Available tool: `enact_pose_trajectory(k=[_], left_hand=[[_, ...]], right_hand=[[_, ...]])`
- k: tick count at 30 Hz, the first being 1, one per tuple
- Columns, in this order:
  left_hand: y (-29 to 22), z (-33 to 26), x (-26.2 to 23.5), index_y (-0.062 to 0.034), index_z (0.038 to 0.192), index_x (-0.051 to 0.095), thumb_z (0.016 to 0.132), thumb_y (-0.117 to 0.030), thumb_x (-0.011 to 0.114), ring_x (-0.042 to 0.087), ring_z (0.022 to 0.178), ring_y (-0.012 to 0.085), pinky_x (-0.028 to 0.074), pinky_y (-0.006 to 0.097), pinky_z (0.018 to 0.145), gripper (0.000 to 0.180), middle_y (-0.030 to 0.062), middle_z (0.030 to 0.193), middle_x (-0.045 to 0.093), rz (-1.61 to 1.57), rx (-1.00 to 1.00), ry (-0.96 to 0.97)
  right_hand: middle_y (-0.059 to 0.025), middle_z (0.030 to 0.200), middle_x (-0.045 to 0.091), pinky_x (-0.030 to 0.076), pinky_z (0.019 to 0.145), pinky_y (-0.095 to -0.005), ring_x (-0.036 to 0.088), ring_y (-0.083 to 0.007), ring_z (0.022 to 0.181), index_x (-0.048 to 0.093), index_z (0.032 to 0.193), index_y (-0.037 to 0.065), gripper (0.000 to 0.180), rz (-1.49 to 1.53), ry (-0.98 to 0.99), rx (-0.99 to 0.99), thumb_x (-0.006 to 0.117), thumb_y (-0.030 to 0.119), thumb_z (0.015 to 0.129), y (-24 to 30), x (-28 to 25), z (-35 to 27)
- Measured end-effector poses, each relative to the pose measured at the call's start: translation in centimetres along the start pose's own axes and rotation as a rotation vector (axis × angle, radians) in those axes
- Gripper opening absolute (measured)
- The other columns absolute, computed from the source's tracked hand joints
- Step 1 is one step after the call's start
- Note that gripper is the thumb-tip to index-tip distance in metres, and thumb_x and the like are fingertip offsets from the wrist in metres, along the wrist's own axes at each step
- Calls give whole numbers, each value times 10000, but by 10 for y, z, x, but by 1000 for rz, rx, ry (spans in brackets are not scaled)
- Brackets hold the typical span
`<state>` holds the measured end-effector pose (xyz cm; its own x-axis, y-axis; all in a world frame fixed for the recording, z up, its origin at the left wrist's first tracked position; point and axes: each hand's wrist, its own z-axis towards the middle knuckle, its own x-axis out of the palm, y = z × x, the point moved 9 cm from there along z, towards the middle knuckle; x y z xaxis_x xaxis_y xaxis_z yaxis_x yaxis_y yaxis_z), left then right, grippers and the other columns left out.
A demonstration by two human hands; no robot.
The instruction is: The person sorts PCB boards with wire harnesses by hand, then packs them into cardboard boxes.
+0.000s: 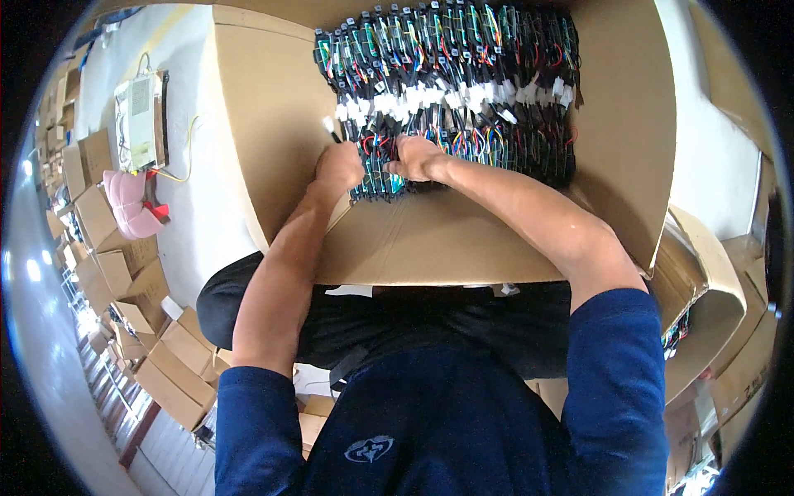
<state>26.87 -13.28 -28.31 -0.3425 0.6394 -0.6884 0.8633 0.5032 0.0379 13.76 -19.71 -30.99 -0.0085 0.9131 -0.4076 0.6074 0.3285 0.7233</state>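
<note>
Both my arms reach into a large open cardboard box in front of me. Tight rows of black wire harnesses with coloured wires, green parts and white connectors fill its far side. At the near left end of the rows, my left hand is closed with its fingers curled; a white connector on a short black lead sticks up beside it. Just to the right, my right hand has its fingers bent and pressed around part of a wire harness. The left fingertips are partly hidden.
The box's near wall stands between my lap and the harnesses. On the left are a pale device with a yellow cable, a pink padded object and several cardboard boxes. Another open carton stands at my right.
</note>
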Motion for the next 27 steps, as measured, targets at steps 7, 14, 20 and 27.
enact_pose_trajectory(k=[7, 14, 20, 27], left_hand=[[-39, -2, -8, -15, 1013, 721, 916, -155, 635, 701, 967, 431, 556, 515, 853, 191, 234, 999, 726, -131, 266, -268], [-90, -5, 21, -38, 1127, 704, 833, -101, 743, 565, 1239, 381, 447, 498, 1078, 303, 205, 1330, 623, -87, 753, -225], [18, 5, 33, -19, 1270, 666, 824, -145, 746, 479, 1371, 420, 376, 483, 1169, 471, 258, 1470, 520, -132, 710, -198], [-88, -13, 11, -2, 1438, 544, 853, -143, 779, 374, 1470, 396, 300, 439, 1231, 646, 258, 1563, 420, 113, 596, -57]], right_hand=[[-274, 1060, 717, 568, 917, -456, 695, -414, 1047, 740, 1038, -16, 463, 30, -1, 63, 748, 417, 877, -19, 21, 8], [-185, 1004, 754, 550, 810, -487, 716, -349, 924, 766, 1021, 80, 401, -307, 167, -257, 784, 422, 813, 12, -29, -21], [-253, 1025, 729, 563, 866, -490, 713, -409, 963, 721, 1074, 11, 424, -496, -401, -418, 691, 397, 900, 179, -288, -229], [-150, 1187, 702, 519, 984, -359, 660, -214, 1108, 644, 1265, -54, 499, -39, -1087, 167, 663, 359, 986, 35, -259, -671]])
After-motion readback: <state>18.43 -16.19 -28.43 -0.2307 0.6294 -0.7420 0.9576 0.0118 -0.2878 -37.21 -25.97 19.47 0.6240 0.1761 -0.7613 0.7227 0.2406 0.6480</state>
